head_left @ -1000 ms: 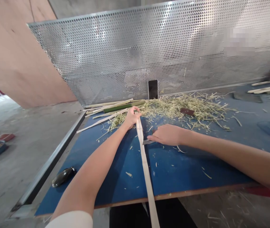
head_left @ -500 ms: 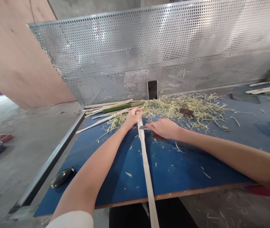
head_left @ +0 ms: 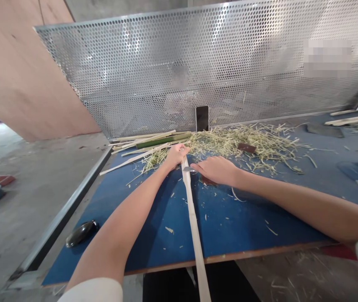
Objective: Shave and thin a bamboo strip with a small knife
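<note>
Bare and a little apart from each other, the person's two hands work over the blue tabletop (head_left: 229, 235): the left hand (head_left: 175, 155) pinches the far end of a long, flat, pale wooden-looking strip (head_left: 192, 214), while the right hand (head_left: 218, 170) is closed on a small knife with a grey metal blade (head_left: 189, 169). Its grip hides the handle. The strip runs from beyond the table's near edge, between the forearms, to the left fingertips, and the blade lies across it just short of them. Left of the left forearm sits a glossy dark oval object (head_left: 81, 233). A reddish-brown flat piece (head_left: 208, 180) shows partly below the right hand. Farther back, pale narrow strips (head_left: 125, 162) and a green stalk (head_left: 163, 141) lie beside a heap of yellow-green shavings (head_left: 270, 142). Behind these, a black-screened phone (head_left: 202, 118) stands against a perforated silver metal sheet (head_left: 154, 75).
</note>
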Motion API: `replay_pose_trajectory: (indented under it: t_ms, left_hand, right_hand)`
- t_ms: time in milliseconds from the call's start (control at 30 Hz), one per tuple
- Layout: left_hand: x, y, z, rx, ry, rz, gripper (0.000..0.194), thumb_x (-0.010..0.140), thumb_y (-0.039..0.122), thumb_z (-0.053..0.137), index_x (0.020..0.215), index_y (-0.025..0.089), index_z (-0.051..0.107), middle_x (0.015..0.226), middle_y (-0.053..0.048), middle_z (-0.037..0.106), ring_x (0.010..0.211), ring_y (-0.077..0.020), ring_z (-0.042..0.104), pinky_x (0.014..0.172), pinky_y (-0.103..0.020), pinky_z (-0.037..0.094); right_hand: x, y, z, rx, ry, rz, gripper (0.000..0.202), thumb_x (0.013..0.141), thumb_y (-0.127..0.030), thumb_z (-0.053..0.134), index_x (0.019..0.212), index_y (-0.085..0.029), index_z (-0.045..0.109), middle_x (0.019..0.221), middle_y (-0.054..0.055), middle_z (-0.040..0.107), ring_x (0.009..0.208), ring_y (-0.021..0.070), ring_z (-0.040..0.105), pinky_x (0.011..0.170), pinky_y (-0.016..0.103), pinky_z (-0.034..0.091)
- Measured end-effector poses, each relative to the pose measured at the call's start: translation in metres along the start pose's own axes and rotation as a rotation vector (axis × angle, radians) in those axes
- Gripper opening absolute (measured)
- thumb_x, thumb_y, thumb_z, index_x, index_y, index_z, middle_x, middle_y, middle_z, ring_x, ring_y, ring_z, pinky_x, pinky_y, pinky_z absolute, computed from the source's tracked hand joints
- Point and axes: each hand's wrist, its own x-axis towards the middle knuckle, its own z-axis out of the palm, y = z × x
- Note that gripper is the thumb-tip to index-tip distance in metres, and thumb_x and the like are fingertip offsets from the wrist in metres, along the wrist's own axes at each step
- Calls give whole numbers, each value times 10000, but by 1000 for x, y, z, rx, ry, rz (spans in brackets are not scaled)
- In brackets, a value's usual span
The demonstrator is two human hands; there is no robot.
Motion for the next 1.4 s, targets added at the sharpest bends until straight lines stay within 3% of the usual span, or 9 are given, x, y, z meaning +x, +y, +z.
replay_pose_trajectory:
  t_ms: [233, 433, 500, 600, 833, 967, 1167, 1267, 1400]
  left_hand:
    - [-3, 6, -1, 70, 42, 25, 300, 916, 341, 737, 693, 232, 568, 547, 42, 511, 566, -150, 446, 589, -300, 299]
    - [-4, 7, -1, 91, 37, 28, 269, 878, 306, 764, 689, 229, 588, 542, 41, 504, 569, -152, 449, 585, -299, 298]
    - [-4, 7, -1, 80, 37, 21, 273, 870, 317, 768, 687, 230, 585, 541, 39, 511, 561, -149, 450, 579, -297, 295]
    - [-2, 7, -1, 39, 18, -4, 281, 873, 347, 765, 696, 232, 579, 523, 44, 504, 521, -138, 433, 552, -289, 278]
    - [1, 2, 0, -11, 10, -10, 297, 846, 365, 797, 705, 236, 569, 503, 50, 496, 475, -121, 409, 509, -274, 248]
    - [1, 1, 0, 19, 18, 10, 270, 859, 341, 762, 702, 236, 570, 518, 49, 507, 500, -129, 428, 528, -277, 266]
    - [1, 2, 0, 80, 26, 23, 235, 848, 295, 746, 690, 229, 585, 533, 45, 517, 542, -141, 452, 564, -291, 281]
    - [1, 2, 0, 43, 26, -3, 250, 872, 327, 743, 711, 234, 575, 531, 51, 514, 531, -138, 443, 561, -283, 286]
    - [1, 2, 1, -9, 11, -32, 259, 887, 336, 752, 735, 240, 565, 520, 59, 502, 488, -128, 413, 533, -278, 277]
  right_hand:
    - [2, 1, -6, 47, -47, -40, 683, 1237, -463, 232, 1195, -153, 840, 987, 197, 814, 896, 312, 802, 803, 402, 531]
    - [10, 14, -2, 125, -94, -102, 836, 1227, -559, 201, 799, -181, 811, 806, 155, 777, 757, 265, 738, 800, 393, 485]
    - [9, 18, -1, 174, -131, -156, 830, 1220, -584, 225, 755, -196, 794, 787, 136, 772, 746, 252, 719, 798, 386, 471]
    - [7, 19, 0, 202, -118, -195, 803, 1219, -597, 242, 784, -207, 794, 828, 118, 784, 755, 238, 707, 773, 369, 445]
    - [5, 12, 4, 107, -5, -32, 582, 1219, -483, 337, 1126, -168, 818, 852, 133, 764, 743, 244, 708, 756, 367, 459]
    - [7, 8, 7, 162, -1, -8, 648, 1219, -535, 316, 1029, -175, 821, 801, 123, 741, 720, 239, 698, 766, 376, 473]
    - [7, 15, -2, 279, -172, -97, 895, 1213, -610, 157, 601, -221, 683, 672, 110, 702, 656, 226, 670, 792, 389, 480]
    - [3, 14, -6, 307, -217, -166, 830, 1197, -655, 254, 676, -228, 739, 770, 104, 769, 725, 241, 710, 790, 382, 476]
    - [0, 13, -3, 210, -114, -107, 746, 1209, -611, 280, 875, -222, 822, 879, 122, 800, 827, 267, 747, 801, 382, 472]
